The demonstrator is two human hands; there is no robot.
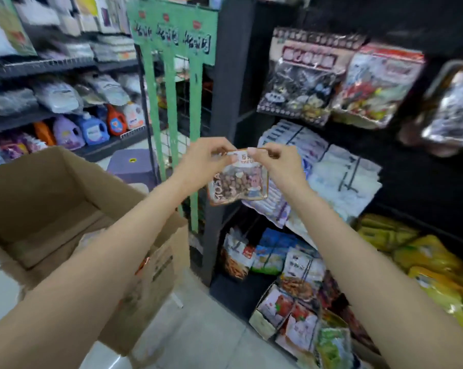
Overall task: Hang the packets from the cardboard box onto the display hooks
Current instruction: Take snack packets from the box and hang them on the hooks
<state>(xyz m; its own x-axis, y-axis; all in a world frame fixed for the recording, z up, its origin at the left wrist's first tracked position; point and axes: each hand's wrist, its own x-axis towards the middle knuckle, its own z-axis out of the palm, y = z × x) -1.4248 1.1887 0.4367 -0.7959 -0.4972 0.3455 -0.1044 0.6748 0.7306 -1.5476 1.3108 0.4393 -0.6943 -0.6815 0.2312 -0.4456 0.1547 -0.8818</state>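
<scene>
Reaching forward over the open cardboard box (65,198) at lower left, both hands pinch the top edge of one small snack packet (238,182), left hand (203,161) on its left corner, right hand (275,162) on its right. It hangs in the air before the dark display rack (225,107), where larger bagged snacks (302,83) hang, blurred

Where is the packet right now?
In the head view, centre frame: the packet is held up by its top edge between the left hand and right hand, right of the cardboard box.
</scene>
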